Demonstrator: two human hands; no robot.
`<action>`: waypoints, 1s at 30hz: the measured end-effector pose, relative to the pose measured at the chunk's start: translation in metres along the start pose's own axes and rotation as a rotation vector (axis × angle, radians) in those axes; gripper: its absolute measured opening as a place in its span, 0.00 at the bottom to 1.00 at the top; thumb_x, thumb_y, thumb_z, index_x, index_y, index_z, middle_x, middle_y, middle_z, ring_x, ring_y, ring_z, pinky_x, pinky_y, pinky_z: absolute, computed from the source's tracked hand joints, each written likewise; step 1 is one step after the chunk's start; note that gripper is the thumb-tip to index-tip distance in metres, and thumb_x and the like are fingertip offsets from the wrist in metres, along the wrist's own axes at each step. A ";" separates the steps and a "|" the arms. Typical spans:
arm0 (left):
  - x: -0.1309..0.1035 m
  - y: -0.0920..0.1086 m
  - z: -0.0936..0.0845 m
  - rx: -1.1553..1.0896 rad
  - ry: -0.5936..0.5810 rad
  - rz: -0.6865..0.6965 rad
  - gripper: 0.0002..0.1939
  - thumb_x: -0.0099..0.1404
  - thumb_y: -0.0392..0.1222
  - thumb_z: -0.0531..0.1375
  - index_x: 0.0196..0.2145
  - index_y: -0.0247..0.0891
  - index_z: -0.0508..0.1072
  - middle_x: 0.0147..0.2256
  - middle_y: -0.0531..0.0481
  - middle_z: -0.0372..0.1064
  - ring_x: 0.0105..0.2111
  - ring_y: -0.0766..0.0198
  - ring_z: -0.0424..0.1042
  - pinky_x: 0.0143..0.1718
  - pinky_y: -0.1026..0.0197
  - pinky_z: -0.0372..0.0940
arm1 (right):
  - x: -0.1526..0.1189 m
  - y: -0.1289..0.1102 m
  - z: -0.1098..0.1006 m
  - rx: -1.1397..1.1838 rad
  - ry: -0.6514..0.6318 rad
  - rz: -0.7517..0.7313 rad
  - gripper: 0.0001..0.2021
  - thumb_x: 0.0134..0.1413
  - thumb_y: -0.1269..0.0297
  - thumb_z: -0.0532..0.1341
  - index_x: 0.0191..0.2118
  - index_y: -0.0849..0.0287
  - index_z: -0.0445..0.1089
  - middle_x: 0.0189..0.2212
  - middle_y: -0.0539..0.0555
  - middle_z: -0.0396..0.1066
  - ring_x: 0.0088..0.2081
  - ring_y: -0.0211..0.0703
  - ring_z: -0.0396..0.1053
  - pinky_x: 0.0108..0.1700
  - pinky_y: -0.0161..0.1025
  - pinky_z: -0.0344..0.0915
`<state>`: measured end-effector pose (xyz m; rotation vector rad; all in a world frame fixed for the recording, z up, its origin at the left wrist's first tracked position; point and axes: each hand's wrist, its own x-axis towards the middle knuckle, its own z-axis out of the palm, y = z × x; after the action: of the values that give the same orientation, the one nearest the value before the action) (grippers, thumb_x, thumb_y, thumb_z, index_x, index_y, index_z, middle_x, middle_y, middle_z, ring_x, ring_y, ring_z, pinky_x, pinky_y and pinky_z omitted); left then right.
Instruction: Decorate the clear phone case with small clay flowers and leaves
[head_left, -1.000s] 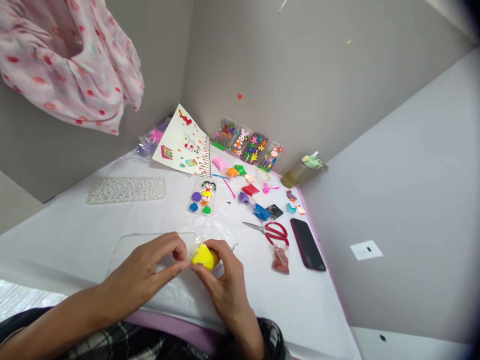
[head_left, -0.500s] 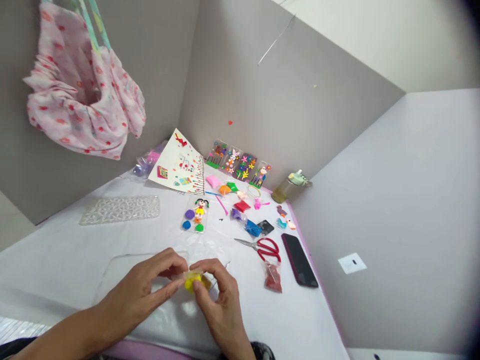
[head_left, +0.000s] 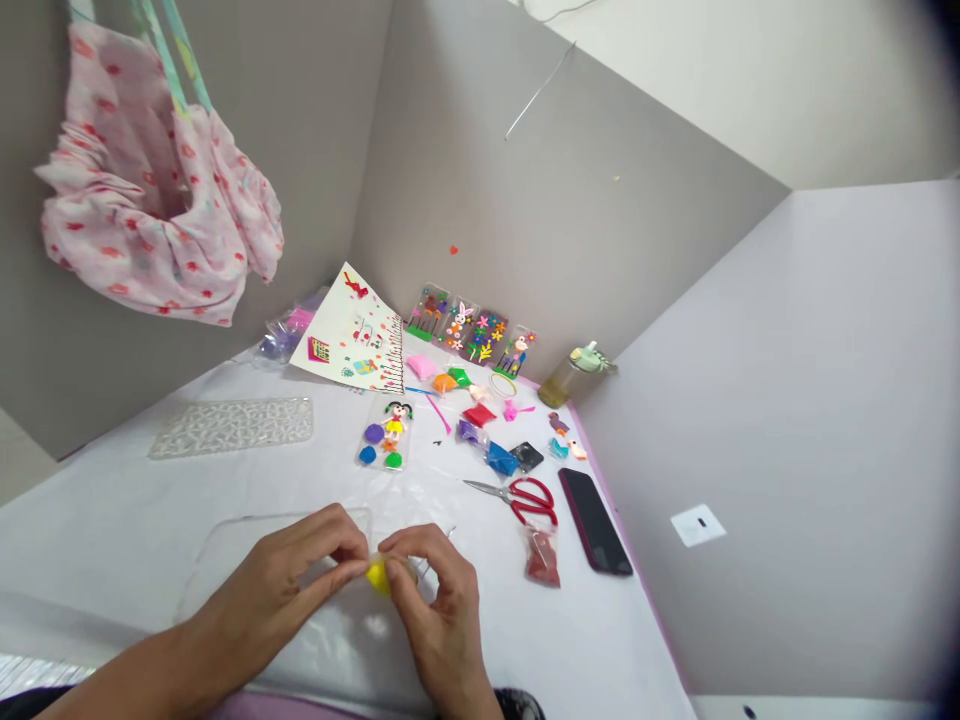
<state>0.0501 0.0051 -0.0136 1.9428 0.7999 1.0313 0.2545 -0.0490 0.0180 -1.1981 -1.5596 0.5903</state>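
Note:
Near the front of the white-covered table, a small packet of yellow clay (head_left: 377, 579) is between my two hands. My left hand (head_left: 304, 562) has thumb and forefinger pinched at the packet's left edge. Thumb and fingers of my right hand (head_left: 442, 590) grip its right side and cover much of it. A thin metal tool (head_left: 451, 533) pokes out behind the right fingers; most of it is hidden. Under the left hand lies a clear flat sheet (head_left: 240, 522).
Red-handled scissors (head_left: 531, 500), a reddish-brown clay packet (head_left: 541, 560) and a phone (head_left: 595, 522) lie to the right. Farther back are a clear case with a clay doll (head_left: 395, 425), coloured clay packets (head_left: 501, 459), a patterned clear case (head_left: 232, 427) and a bottle (head_left: 574, 375).
Both hands have drawn slightly closer together on the yellow clay packet, and less of its yellow shows. The whole view has shifted a little; the other items stay put.

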 end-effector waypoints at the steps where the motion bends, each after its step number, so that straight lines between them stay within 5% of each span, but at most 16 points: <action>1: 0.000 0.001 0.000 -0.001 -0.004 0.013 0.12 0.82 0.47 0.61 0.38 0.46 0.77 0.36 0.53 0.77 0.36 0.59 0.78 0.41 0.63 0.73 | 0.000 0.000 0.000 -0.002 0.003 -0.014 0.07 0.68 0.69 0.67 0.37 0.54 0.82 0.37 0.55 0.86 0.39 0.48 0.83 0.43 0.40 0.79; 6: 0.000 0.006 0.000 0.016 -0.004 0.043 0.14 0.83 0.46 0.58 0.36 0.45 0.74 0.34 0.54 0.74 0.33 0.62 0.76 0.38 0.63 0.70 | 0.000 -0.001 -0.001 0.015 -0.005 -0.048 0.08 0.67 0.71 0.68 0.37 0.53 0.83 0.35 0.54 0.85 0.38 0.47 0.83 0.42 0.39 0.77; 11: 0.003 0.009 -0.003 -0.014 -0.003 -0.074 0.09 0.78 0.49 0.65 0.39 0.46 0.76 0.36 0.55 0.75 0.36 0.59 0.77 0.41 0.63 0.73 | 0.001 0.000 0.000 0.126 0.078 0.028 0.08 0.68 0.71 0.67 0.38 0.53 0.83 0.39 0.53 0.87 0.41 0.46 0.84 0.46 0.37 0.78; 20: 0.001 0.014 -0.007 -0.049 0.041 -0.091 0.13 0.80 0.49 0.63 0.37 0.46 0.82 0.35 0.54 0.79 0.36 0.60 0.80 0.42 0.64 0.73 | 0.001 0.005 0.001 0.182 0.042 0.144 0.03 0.65 0.67 0.71 0.40 0.54 0.86 0.38 0.54 0.87 0.42 0.49 0.85 0.46 0.38 0.79; 30: 0.002 0.018 -0.004 -0.068 0.051 -0.140 0.08 0.75 0.49 0.67 0.38 0.46 0.79 0.36 0.56 0.76 0.37 0.60 0.76 0.43 0.65 0.71 | 0.000 0.003 -0.001 0.133 0.006 0.021 0.07 0.68 0.70 0.69 0.37 0.54 0.83 0.37 0.54 0.85 0.40 0.47 0.82 0.46 0.39 0.76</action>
<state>0.0507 -0.0009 0.0034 1.7828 0.9042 1.0132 0.2564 -0.0479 0.0161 -1.1162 -1.4806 0.6926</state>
